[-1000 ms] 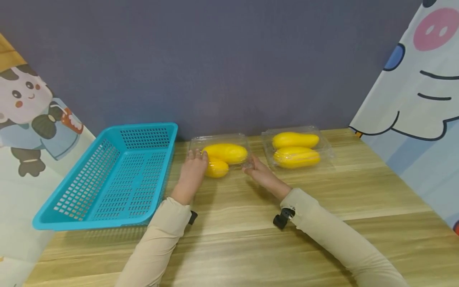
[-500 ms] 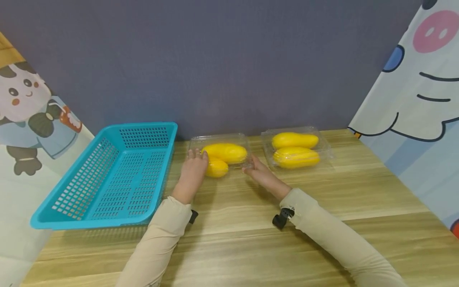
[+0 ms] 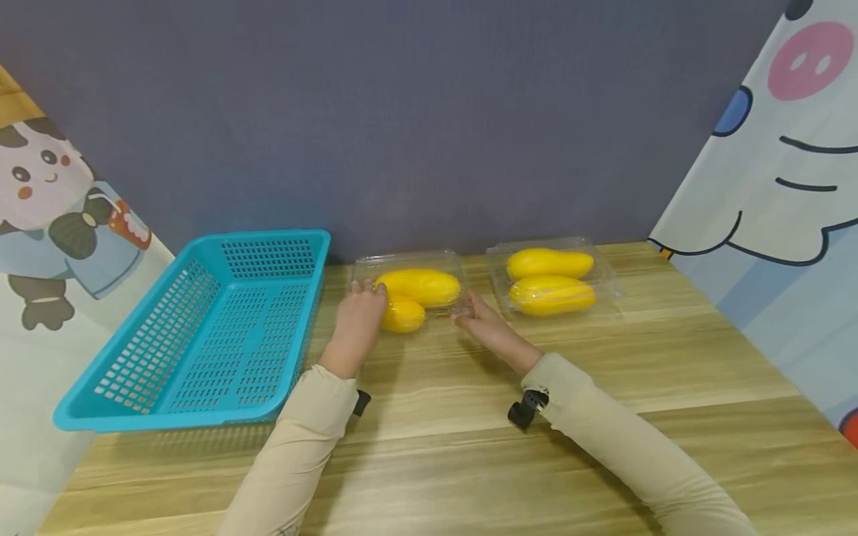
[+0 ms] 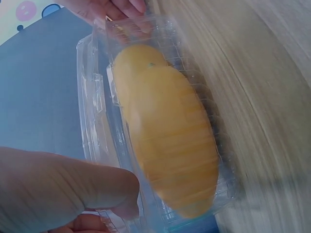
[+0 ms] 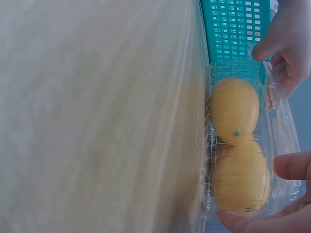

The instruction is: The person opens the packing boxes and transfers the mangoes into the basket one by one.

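Two oblong yellow fruits [image 3: 421, 286] lie in a clear plastic clamshell box [image 3: 402, 260] near the back of the table. My left hand [image 3: 358, 324] grips its left end, and in the left wrist view the thumb [image 4: 116, 189] presses over the rim. At the opposite end my right hand [image 3: 489, 327] holds the box, thumb [image 5: 291, 165] on the lid edge and a finger [image 5: 233, 218] at the lower side. Through the plastic, a small green tip [image 5: 238, 132] shows on one fruit. The lid appears down over the fruits.
To the left stands a turquoise perforated basket [image 3: 167, 420] with nothing in it. A second clear clamshell box [image 3: 606, 279] with two yellow fruits [image 3: 553, 294] sits to the right. A grey panel [image 3: 429, 134] rises behind the wooden table [image 3: 436, 461].
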{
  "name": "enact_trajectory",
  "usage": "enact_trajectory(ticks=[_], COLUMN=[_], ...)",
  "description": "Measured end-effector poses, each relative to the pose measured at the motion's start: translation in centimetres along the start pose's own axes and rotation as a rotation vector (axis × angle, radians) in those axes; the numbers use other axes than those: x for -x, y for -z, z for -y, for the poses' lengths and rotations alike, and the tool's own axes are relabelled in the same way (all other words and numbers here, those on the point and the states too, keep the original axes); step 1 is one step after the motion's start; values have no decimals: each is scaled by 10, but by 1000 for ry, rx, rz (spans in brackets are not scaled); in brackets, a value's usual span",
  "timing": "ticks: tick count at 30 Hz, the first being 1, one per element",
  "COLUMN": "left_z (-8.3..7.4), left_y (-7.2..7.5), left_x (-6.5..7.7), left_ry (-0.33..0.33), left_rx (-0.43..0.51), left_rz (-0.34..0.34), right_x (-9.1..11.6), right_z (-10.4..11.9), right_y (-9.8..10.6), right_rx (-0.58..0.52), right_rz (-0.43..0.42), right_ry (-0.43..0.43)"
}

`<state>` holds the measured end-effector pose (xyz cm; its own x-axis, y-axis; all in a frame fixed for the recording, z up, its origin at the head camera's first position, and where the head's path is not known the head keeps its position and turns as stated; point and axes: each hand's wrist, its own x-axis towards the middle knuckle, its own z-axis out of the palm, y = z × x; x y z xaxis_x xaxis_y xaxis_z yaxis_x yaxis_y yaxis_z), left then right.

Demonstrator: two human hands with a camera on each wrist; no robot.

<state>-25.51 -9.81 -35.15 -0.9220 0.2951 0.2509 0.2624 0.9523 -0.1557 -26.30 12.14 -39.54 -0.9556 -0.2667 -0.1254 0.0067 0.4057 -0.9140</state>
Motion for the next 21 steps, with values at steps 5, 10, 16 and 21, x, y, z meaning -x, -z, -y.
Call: enact_trajectory(ticks=[5,10,16,21], left_z=[0,0,0,-1], left_y=[1,2,2,4], left_x=[-1,-1,-2,-3], left_ry=[5,3,1,5], left_rx=[13,15,-1,-8], left_rz=[6,8,22,51], right_x=[0,-1,0,3], right_z=[-1,-2,-2,5], right_y=[0,0,0,1], right_rx=[-3,-9,12,12], right_rz=[1,0,2,6], right_ry=[-1,3,37,9])
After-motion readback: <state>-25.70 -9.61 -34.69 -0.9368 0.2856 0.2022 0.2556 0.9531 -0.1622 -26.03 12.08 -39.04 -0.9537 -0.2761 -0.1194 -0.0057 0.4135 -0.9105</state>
